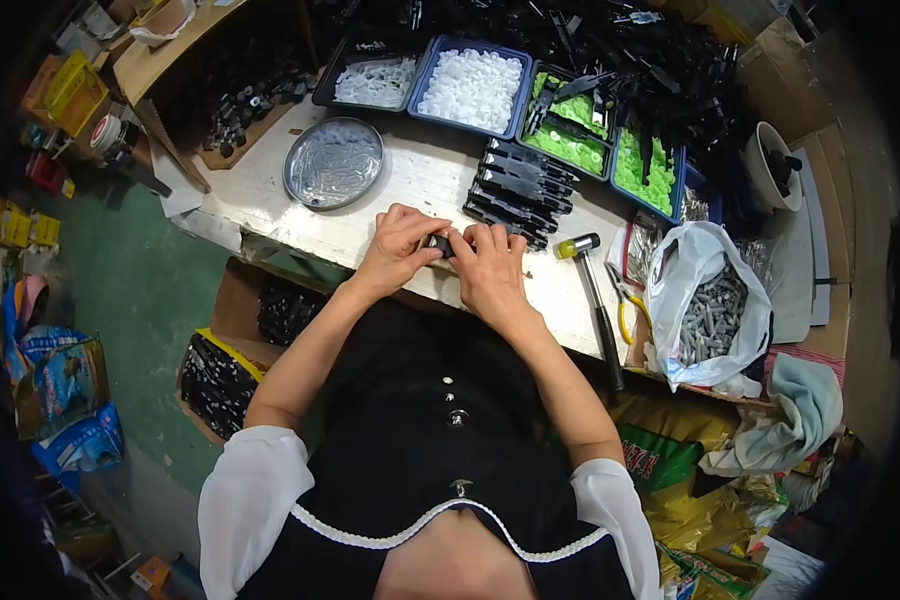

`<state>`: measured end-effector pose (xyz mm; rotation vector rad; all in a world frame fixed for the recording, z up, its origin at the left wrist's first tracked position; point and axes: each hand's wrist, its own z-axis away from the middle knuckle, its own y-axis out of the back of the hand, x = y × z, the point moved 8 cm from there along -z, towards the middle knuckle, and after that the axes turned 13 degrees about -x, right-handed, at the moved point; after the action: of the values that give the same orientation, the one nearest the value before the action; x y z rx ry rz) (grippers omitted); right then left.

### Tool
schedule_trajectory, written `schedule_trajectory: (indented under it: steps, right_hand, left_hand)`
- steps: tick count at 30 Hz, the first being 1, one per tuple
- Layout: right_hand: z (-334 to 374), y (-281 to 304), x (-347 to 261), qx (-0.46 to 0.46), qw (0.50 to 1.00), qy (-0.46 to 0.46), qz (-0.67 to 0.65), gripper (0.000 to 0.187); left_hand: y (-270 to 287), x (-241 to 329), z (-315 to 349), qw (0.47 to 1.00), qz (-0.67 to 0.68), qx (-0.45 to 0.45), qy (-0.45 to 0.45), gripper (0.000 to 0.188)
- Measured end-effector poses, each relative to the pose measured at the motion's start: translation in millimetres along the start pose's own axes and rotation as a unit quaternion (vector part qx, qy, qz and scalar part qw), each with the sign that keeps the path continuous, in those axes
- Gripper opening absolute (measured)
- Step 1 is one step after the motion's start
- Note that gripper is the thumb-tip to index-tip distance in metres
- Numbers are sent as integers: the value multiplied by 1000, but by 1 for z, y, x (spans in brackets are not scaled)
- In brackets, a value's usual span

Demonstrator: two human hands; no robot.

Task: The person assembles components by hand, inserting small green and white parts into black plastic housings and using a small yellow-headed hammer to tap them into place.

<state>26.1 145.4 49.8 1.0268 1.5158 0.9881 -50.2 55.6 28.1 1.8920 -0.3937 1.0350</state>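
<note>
At the near edge of the white worktable (410, 165), my left hand (395, 252) and my right hand (490, 272) meet around a small black part (438, 243). Fingertips of both hands are pinched on it, and they cover most of its shape. Just beyond my right hand lies a row of several black, elongated parts (518, 188), side by side. A round metal tin (334, 163) with a greyish, grease-like smear inside sits beyond my left hand. To the right of my right hand rests a hammer (600, 305) with a yellow-ended head.
Along the back stand trays of white pieces (473, 84) and bright green pieces (567, 147), with black parts heaped behind. At right are yellow-handled pliers (627, 312) and a white plastic bag (705, 300) of grey pieces. A cardboard box (232, 320) of black parts stands below left.
</note>
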Motion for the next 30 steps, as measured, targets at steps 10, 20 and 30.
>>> schedule_trajectory:
  steps: [10,20,30]
  right_hand:
    - [56,41,62,147,984,-97,-36,29]
    - [118,33,117,84,955,-252,133,26]
    - [85,44,31,-68,984,-160,-27,23]
  left_hand:
    - [-16,26,-10,957,-254,-119,-71,41]
    - [-28,51,-13,912,-354,-150,-143,37]
    - [-39,60,-18,882,-388,-223,-146,45]
